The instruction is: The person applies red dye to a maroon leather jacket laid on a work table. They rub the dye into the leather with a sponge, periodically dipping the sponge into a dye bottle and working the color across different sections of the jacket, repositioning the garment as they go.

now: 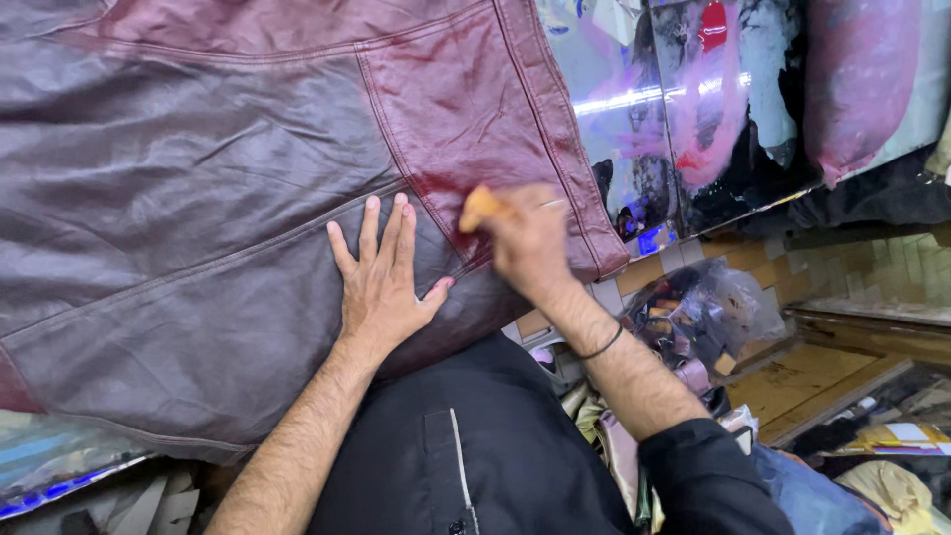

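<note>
The dark maroon leather garment panel (198, 178), stitched from several pieces, lies spread flat over the work surface and fills the left and far part of the scene. Its finished edge band (565, 139) runs from the far centre down to the near right, where it ends at a corner above the person's dark shirt (475, 446). The long axis of that band is diagonal, far-left to near-right; the seams (386, 109) branch off it toward the left.

The right hand (530, 238) is closed around a small orange-tan pad or sponge (482, 206) and presses it on the leather just left of the edge band. The left hand (381, 282) lies flat beside it, fingers spread and empty, pinning the panel.

For a good result, judge the step as rubbing colour or finish into the surface: keep the flat hand close to the pad so the leather stays taut, and work along the seam lines with even pressure.

To the right, a glossy stained board (693, 109) and a clear plastic bag of scraps (693, 317) sit near.
</note>
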Available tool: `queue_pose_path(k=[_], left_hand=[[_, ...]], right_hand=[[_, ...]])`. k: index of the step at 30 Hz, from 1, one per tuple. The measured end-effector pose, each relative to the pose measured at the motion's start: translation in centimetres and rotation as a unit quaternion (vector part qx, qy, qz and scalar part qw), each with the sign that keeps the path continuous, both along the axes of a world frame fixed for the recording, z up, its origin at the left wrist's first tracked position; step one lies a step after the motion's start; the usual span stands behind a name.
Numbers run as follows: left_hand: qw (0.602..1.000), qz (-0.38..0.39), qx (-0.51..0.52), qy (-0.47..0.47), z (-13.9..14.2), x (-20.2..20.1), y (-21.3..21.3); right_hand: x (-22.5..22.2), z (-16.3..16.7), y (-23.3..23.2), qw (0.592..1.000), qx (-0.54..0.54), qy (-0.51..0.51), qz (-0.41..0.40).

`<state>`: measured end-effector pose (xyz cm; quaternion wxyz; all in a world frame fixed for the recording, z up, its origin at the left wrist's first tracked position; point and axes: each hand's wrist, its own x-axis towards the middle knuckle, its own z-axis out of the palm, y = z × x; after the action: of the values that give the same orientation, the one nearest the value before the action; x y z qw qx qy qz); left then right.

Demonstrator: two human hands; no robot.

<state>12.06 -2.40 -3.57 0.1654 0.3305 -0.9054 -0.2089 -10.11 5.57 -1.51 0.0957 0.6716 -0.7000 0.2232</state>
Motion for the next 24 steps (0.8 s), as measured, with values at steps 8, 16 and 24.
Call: queue_pose_path(k=[8,16,24], left_hand=[[1.0,0.0,0.001,-0.002,0.1,0.0,-0.1],[1.0,0.0,0.002,-0.001,0.0,0.1,-0.1],[1.0,-0.005,-0.002,0.001,-0.1,0.1,-0.1]], right_hand=[[-0.4,1.1,-1.4,1.0,0.007,0.008,-0.004],[-0.7,1.7,1.5,1.0,0.03,0.005,0.001],[-0.6,1.5,3.9,0.998,0.034,-0.056,-0.022]])
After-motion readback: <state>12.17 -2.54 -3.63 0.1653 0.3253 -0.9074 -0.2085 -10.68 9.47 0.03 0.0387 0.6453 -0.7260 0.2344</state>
